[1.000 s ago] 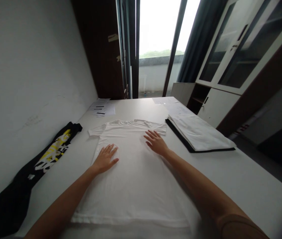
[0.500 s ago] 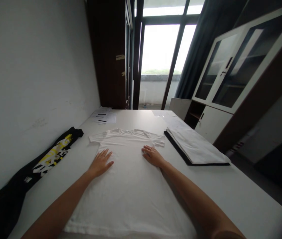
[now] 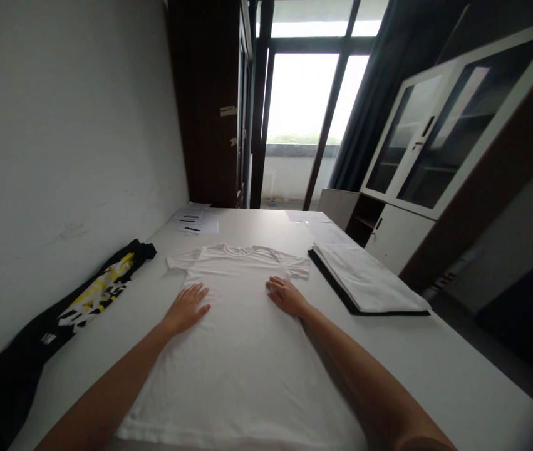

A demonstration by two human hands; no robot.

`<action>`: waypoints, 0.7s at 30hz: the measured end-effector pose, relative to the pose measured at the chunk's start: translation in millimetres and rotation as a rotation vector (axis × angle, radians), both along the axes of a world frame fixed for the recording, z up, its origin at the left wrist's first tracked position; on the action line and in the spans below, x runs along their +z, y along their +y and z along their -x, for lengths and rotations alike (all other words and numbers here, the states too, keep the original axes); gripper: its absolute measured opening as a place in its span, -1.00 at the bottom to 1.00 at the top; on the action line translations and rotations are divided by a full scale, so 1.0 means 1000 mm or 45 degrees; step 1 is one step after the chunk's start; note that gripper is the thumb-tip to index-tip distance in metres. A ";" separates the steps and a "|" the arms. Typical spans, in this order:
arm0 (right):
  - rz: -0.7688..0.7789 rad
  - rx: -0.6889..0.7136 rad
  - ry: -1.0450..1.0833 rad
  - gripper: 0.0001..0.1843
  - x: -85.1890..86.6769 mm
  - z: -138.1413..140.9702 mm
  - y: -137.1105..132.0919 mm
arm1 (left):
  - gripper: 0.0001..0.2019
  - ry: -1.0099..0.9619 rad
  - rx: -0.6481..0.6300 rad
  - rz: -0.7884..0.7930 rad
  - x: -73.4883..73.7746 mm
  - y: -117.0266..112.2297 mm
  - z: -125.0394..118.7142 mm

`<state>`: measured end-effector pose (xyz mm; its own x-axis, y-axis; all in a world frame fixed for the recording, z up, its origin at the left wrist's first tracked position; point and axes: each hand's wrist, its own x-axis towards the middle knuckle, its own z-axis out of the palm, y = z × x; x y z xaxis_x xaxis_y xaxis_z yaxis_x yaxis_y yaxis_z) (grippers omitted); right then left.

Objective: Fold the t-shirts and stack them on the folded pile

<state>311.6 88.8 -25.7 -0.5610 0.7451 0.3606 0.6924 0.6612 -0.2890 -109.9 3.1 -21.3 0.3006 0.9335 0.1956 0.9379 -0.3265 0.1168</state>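
A white T-shirt (image 3: 240, 351) lies spread flat on the white table (image 3: 445, 363), collar towards the far end. My left hand (image 3: 185, 309) rests palm down on the shirt's left side, fingers stretched out. My right hand (image 3: 286, 295) lies flat on the shirt's right side below the sleeve, fingers apart. Neither hand holds anything.
A black garment with yellow and white print (image 3: 82, 300) lies along the wall at the left. A stack of folded white and black cloth (image 3: 369, 282) sits to the right of the shirt. Papers (image 3: 193, 220) lie at the table's far end. Cabinets stand at the right.
The camera has tilted upward, showing more of the window. Both hands have slid a little nearer to me along the shirt, still flat on it.
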 end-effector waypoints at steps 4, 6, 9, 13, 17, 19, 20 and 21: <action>-0.003 0.001 -0.007 -0.51 0.001 0.001 -0.001 | -0.42 -0.029 -0.023 -0.024 -0.003 0.001 0.002; -0.002 -0.004 -0.005 -0.51 0.001 0.001 -0.001 | -0.43 -0.036 -0.019 -0.025 -0.004 0.002 0.003; -0.003 -0.015 -0.009 -0.51 0.001 0.002 -0.001 | -0.43 -0.029 -0.010 -0.008 -0.003 0.002 0.002; -0.004 -0.006 -0.022 -0.52 -0.001 0.001 0.001 | -0.43 -0.025 -0.014 0.001 -0.003 0.002 0.002; -0.006 -0.009 -0.031 -0.52 -0.001 0.000 0.001 | -0.43 -0.016 -0.010 -0.001 -0.004 0.002 0.002; -0.008 -0.009 -0.031 -0.52 -0.001 0.000 0.001 | -0.43 -0.007 -0.007 -0.006 -0.004 0.002 0.002; -0.009 -0.006 -0.030 -0.52 0.000 0.000 0.001 | -0.43 -0.003 -0.005 -0.010 -0.003 0.002 0.002; -0.011 -0.005 -0.028 -0.52 0.000 0.001 0.000 | -0.43 0.000 -0.004 -0.013 -0.002 0.002 0.001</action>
